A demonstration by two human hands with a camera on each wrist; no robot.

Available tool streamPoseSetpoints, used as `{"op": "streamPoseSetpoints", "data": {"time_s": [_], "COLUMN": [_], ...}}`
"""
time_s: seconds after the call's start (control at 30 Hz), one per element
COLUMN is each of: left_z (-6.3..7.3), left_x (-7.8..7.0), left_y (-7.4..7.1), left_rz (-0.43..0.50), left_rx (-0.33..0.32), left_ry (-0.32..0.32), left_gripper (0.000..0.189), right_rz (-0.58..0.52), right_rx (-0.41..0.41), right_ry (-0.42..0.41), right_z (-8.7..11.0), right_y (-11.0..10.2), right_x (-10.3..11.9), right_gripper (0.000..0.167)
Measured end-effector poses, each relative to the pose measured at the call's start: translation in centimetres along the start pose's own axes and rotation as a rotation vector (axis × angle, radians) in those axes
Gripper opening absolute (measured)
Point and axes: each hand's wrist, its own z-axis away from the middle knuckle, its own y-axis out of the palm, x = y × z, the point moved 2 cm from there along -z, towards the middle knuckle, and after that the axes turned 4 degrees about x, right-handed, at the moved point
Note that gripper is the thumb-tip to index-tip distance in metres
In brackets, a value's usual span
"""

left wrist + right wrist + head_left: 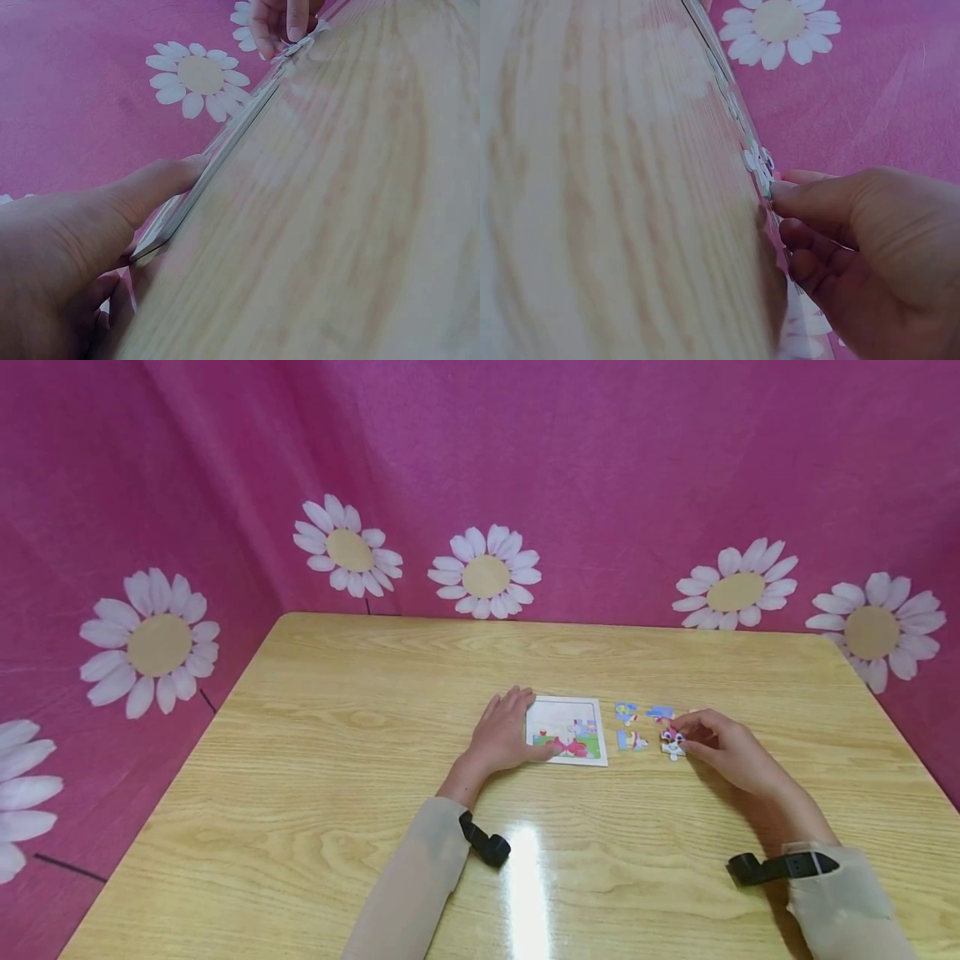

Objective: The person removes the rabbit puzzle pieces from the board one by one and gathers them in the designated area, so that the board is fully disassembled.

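Note:
A square jigsaw puzzle board [564,707] with a white frame lies on the table, partly filled with a red, green and blue picture. My left hand [501,732] holds it by its left side, the thumb [180,174] lying over the board. Right of the board, my right hand [731,752] pinches a pink-and-white puzzle piece [672,745] between thumb and fingers, low at the tabletop. Three loose pieces lie between board and hand: a blue-and-yellow piece [625,711], a pale blue piece [632,741], and a blue-and-pink piece [660,713].
The wooden table [337,760] extends around both hands, with a bright reflection near the front. Behind it hangs a pink curtain [600,468] with white daisies. Black straps [483,841] sit around both sleeved wrists.

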Motion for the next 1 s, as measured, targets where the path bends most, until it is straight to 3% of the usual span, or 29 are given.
{"op": "streamPoseSetpoints", "data": {"time_s": [0.37, 0.6, 1.0], "left_z": [-0.1, -0.1, 0.0], "left_x": [0.1, 0.0, 0.0], "left_y": [0.1, 0.0, -0.1], "left_rz": [-0.014, -0.015, -0.015], "left_rx": [-0.001, 0.007, 0.0], "left_ry": [0.004, 0.0, 0.01], "left_gripper": [0.098, 0.098, 0.098], "right_rz": [-0.012, -0.019, -0.07], "right_rx": [0.033, 0.004, -0.012], "right_ry": [-0.035, 0.001, -0.107], "right_z": [-0.3, -0.5, -2.2], "right_y": [0.0, -0.1, 1.4], "right_x": [-0.2, 0.0, 2.6], "right_gripper": [0.024, 0.02, 0.021]}}
